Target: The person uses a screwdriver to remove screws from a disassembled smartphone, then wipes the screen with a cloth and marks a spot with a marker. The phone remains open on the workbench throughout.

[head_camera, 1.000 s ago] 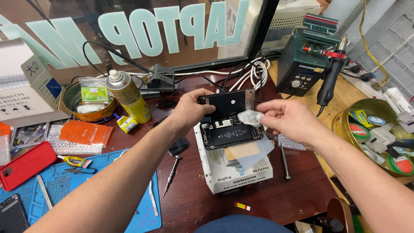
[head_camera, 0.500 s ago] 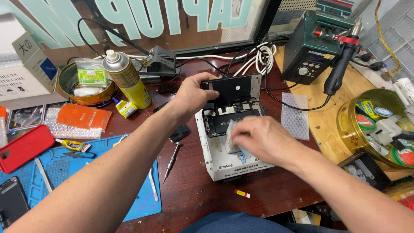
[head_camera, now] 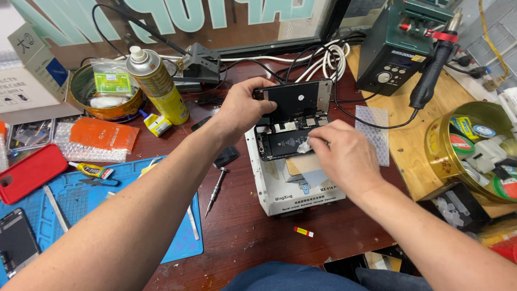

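An opened smartphone lies on a white box-shaped heating machine (head_camera: pixel 293 193) at the centre of the wooden bench. My left hand (head_camera: pixel 241 108) grips the phone's lifted screen panel (head_camera: pixel 295 99) by its left edge and holds it upright. Below the panel sits the phone body (head_camera: pixel 283 145) with its black battery showing. My right hand (head_camera: pixel 347 156) presses a small white wipe (head_camera: pixel 305 145) against the inside of the phone body.
A yellow spray can (head_camera: pixel 157 83), a round tin (head_camera: pixel 105 97), a red phone case (head_camera: pixel 29 171) and a blue work mat (head_camera: pixel 97 210) lie left. A screwdriver (head_camera: pixel 215 186) lies by the machine. A green soldering station (head_camera: pixel 401 46) and a gold tin (head_camera: pixel 476 148) stand right.
My right hand has come down from beside the lifted screen, carrying the white wipe, onto the open phone body. My left hand still holds the screen panel up.
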